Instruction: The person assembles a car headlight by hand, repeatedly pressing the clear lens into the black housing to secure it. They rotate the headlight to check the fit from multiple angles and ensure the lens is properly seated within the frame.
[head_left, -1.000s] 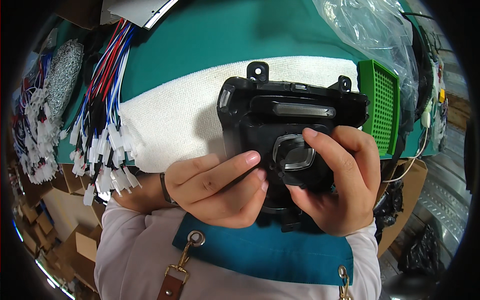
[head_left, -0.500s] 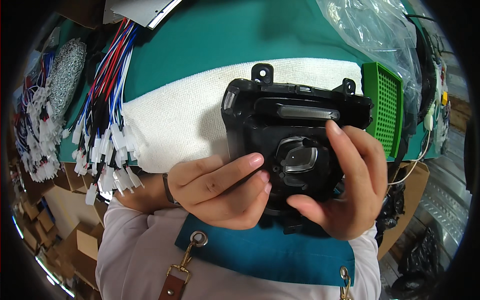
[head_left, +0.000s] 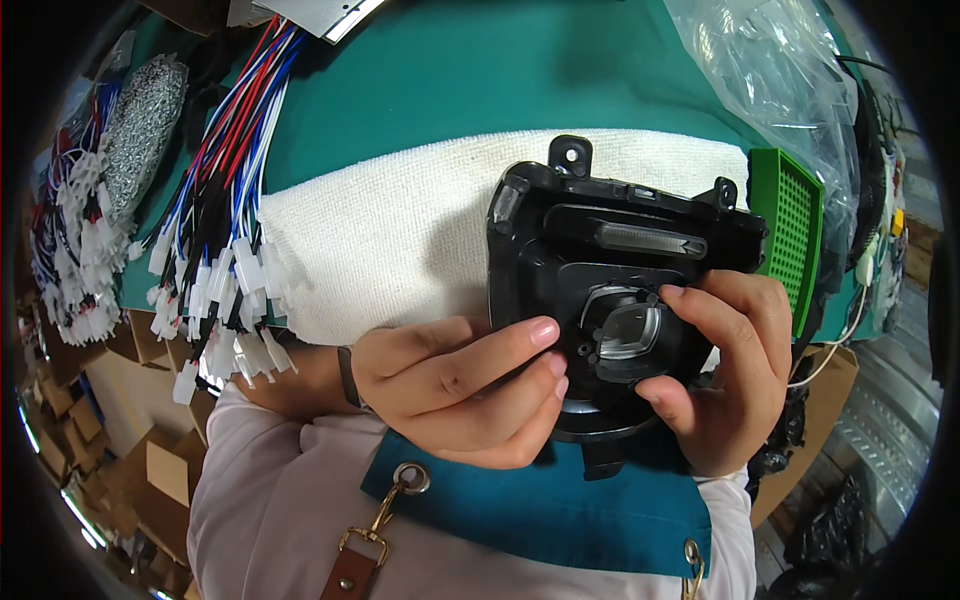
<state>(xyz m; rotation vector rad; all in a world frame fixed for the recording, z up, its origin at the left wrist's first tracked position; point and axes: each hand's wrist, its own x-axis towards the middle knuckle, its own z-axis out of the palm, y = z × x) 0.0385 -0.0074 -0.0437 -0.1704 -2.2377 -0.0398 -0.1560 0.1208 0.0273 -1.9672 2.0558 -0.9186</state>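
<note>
A black car lamp [head_left: 530, 265] with mounting tabs is tilted toward me above a white towel [head_left: 350, 250]. Its face carries a clear strip [head_left: 650, 240] and, below that, a clear projector lens [head_left: 628, 332]. My left hand [head_left: 460, 390] grips the lamp's lower left edge, fingers over the front; its thumb is hidden behind. At the lens's right side is my right hand [head_left: 735, 370], index fingertip by the upper corner and thumb by the lower one. The rest of its fingers curl around the lamp's right side, partly out of sight.
Bundled wires [head_left: 235, 170] with white connectors lie at the left, beside a silvery bubble-wrap roll [head_left: 145, 130]. A green perforated tray [head_left: 790, 230] stands right of the towel, near a clear plastic bag [head_left: 760, 80]. Cardboard boxes [head_left: 165, 475] are on the floor at lower left.
The lamp and both hands have shifted right in the picture, and the view has moved slightly. My right index finger has come down from the strip to the lens, and the thumb has drawn closer to it.
</note>
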